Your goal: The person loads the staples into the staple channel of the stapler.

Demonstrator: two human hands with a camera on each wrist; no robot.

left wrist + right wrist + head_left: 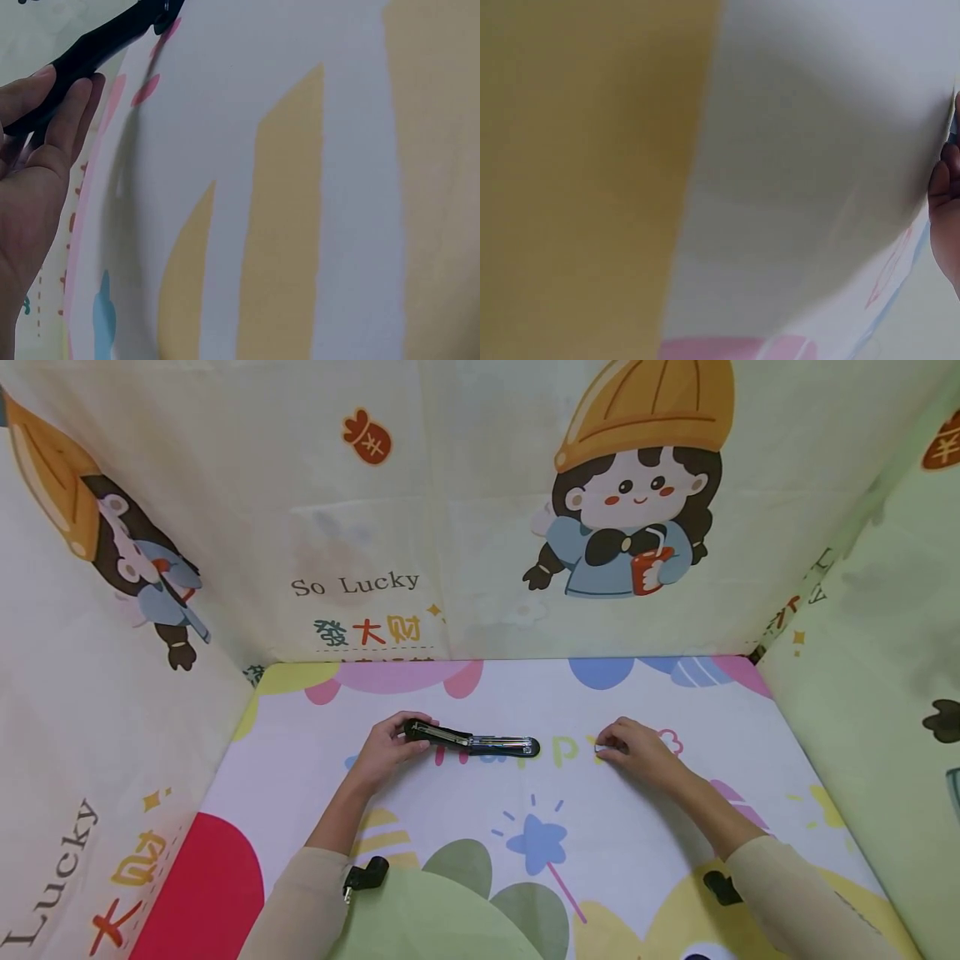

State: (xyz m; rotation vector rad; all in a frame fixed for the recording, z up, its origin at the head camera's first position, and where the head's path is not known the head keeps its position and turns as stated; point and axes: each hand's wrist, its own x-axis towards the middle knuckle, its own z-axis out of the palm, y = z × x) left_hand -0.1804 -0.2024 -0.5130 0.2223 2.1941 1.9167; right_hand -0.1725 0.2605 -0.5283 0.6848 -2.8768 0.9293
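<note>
A black stapler point(471, 742) is spread open nearly flat over the printed letters on the table, its metal magazine showing. My left hand point(386, 752) grips one end of it between thumb and fingers. In the left wrist view the dark stapler body point(90, 60) runs up and to the right from that grip, with its shadow on the cloth below. To the right, apart from the stapler, my right hand point(633, 747) pinches a small pale piece point(599, 747) close over the table; its kind cannot be made out. The right wrist view catches only part of that hand point(946, 195) at its edge.
A tablecloth point(450, 810) with coloured prints covers the table. Light fabric walls point(480, 527) with cartoon prints rise at the back and both sides. Small black devices point(366, 875) sit at the wrists near the beige sleeves point(300, 902).
</note>
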